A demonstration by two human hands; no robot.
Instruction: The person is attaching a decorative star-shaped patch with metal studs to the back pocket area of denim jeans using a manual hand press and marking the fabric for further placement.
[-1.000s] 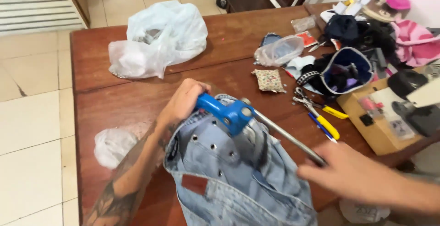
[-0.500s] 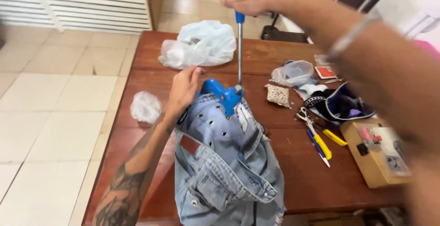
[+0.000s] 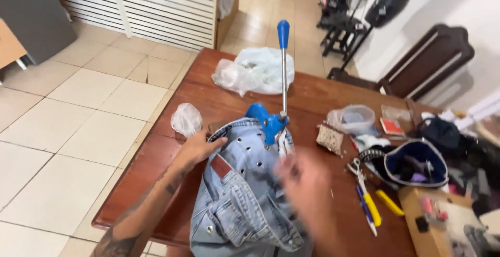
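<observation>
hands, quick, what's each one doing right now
Left hand: gripping the waistband edge of the denim jeans beside the blue hand press.
Right hand: motion-blurred over the jeans; open or closed cannot be told, nothing visibly held.

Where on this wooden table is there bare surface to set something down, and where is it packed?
Bare wood lies along the table near the left edge, between the left hand and that edge, and between the large white bag and the clear tub. The right end, around the scissors and dark pouch, is crowded.
</observation>
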